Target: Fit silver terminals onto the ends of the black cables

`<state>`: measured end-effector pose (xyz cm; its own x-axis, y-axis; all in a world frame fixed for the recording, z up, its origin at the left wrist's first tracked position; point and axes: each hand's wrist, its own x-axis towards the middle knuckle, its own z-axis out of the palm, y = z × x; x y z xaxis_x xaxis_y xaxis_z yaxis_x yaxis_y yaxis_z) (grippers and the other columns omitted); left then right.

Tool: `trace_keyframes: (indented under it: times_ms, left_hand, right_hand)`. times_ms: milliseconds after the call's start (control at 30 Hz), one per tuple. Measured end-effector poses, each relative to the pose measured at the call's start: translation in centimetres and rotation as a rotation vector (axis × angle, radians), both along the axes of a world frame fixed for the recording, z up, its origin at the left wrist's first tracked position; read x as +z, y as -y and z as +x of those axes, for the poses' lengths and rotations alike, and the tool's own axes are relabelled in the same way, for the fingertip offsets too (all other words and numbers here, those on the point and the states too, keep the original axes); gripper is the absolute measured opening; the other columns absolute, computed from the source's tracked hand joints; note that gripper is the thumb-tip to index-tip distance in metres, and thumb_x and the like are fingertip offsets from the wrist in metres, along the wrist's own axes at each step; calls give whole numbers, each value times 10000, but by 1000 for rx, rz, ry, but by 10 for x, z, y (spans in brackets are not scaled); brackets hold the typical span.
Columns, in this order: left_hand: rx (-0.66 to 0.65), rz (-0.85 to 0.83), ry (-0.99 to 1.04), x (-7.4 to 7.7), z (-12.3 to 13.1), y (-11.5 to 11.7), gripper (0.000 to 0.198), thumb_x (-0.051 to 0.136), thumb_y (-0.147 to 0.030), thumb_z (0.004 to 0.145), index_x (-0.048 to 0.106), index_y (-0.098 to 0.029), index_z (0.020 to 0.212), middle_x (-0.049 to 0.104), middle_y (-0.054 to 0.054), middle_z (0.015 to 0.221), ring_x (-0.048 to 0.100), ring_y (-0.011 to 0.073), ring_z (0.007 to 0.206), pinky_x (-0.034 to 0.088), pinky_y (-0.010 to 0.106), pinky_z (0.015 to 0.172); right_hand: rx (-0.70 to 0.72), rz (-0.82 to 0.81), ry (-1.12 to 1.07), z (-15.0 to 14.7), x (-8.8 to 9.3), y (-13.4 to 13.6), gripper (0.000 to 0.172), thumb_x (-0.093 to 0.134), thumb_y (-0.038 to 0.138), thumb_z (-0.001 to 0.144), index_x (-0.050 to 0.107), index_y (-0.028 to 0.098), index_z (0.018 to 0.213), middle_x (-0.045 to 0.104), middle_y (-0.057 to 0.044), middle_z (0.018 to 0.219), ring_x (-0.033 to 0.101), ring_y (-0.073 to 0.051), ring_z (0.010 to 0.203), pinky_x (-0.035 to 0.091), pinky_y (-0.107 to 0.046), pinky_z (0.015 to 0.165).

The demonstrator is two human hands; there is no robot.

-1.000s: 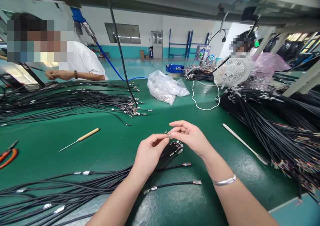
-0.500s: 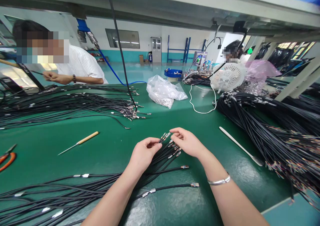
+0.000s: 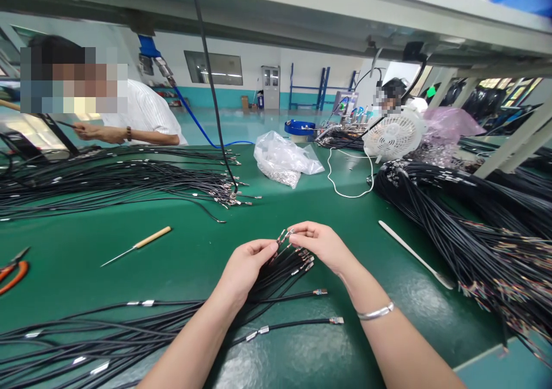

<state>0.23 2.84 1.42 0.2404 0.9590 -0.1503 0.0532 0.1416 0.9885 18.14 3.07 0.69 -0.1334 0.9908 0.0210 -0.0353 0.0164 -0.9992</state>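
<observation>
My left hand (image 3: 252, 262) pinches several black cables just behind their metal-tipped ends, near the middle of the green table (image 3: 194, 234). From the right, my right hand (image 3: 321, 242) closes its thumb and index finger on one of the small cable tips (image 3: 290, 232). More black cables (image 3: 172, 326) run from beneath my left hand to the lower left, some with white labels. Two cable ends lie apart from the rest, one with a metal connector (image 3: 336, 320). The exact shape of the pinched tip is too small to tell.
An awl (image 3: 153, 237) and orange-handled pliers (image 3: 15, 277) lie left; a white stick (image 3: 414, 253) lies right. Cable bundles (image 3: 164, 179) spread behind left and more cables (image 3: 466, 222) right. A plastic bag (image 3: 284, 159) and fan (image 3: 394, 136) stand beyond. People sit across.
My right hand has moved slightly left, and its thumb and finger have closed on a cable tip. My left hand still holds the cables, with its fingertips nearer the tips.
</observation>
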Motion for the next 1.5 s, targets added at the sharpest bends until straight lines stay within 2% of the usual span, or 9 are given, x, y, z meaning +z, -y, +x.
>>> trace_keyframes:
  times_ms: [133, 267, 567, 867, 1033, 1167, 1333, 1500]
  left_hand:
    - [31, 12, -1, 0, 0, 0, 233, 662, -378, 663, 687, -149, 694, 601, -3, 589, 483, 101, 558, 343, 206, 557]
    - [61, 24, -7, 2, 4, 2, 231, 688, -358, 629, 691, -151, 730, 635, 8, 654, 503, 106, 581, 377, 211, 587]
    - [105, 108, -50, -1, 9, 3, 245, 708, -339, 569, 657, -146, 713, 620, -5, 630, 522, 107, 573, 394, 214, 582]
    - [157, -18, 69, 1, 4, 0, 260, 717, -336, 606, 701, -138, 773, 631, 3, 622, 531, 96, 575, 418, 208, 617]
    - [115, -48, 113, -3, 2, -1, 294, 721, -359, 603, 711, -137, 796, 662, 33, 679, 549, 114, 594, 426, 227, 622]
    - [89, -30, 57, -1, 3, 1, 296, 702, -377, 619, 724, -154, 813, 689, 38, 717, 561, 128, 621, 423, 233, 640]
    - [47, 44, 7, 0, 4, 3, 279, 654, -391, 656, 729, -160, 795, 683, 32, 686, 555, 136, 613, 420, 243, 642]
    - [-5, 184, -179, 0, 5, 6, 238, 595, -349, 722, 729, -207, 857, 703, 20, 758, 583, 164, 657, 428, 258, 660]
  right_hand:
    - [3, 30, 2, 0, 0, 0, 300, 698, 349, 678, 659, 145, 893, 664, -53, 828, 597, -149, 746, 450, -289, 733]
    - [-13, 34, -3, -1, 0, 0, 339, 702, 345, 675, 648, 158, 952, 658, -45, 836, 594, -141, 733, 449, -281, 721]
    - [26, -4, 12, -4, 1, 3, 323, 701, 388, 670, 655, 144, 877, 664, -48, 786, 603, -153, 725, 460, -302, 737]
    - [31, -91, -55, -2, 2, 2, 333, 717, 325, 644, 641, 140, 911, 649, -24, 746, 600, -125, 658, 461, -282, 707]
    - [48, -28, 6, -2, 4, 4, 321, 690, 357, 678, 648, 151, 920, 648, -34, 813, 604, -142, 701, 460, -293, 718]
    - [25, 33, 63, -3, 4, 4, 289, 638, 386, 733, 658, 164, 916, 650, -28, 806, 606, -153, 721, 463, -289, 707]
    - [-18, 42, 139, -3, 4, 4, 270, 621, 403, 747, 682, 169, 870, 671, -31, 772, 611, -166, 714, 463, -289, 693]
    - [8, 45, 139, -1, 5, 5, 294, 612, 409, 759, 684, 177, 924, 678, -44, 833, 612, -170, 736, 464, -294, 707]
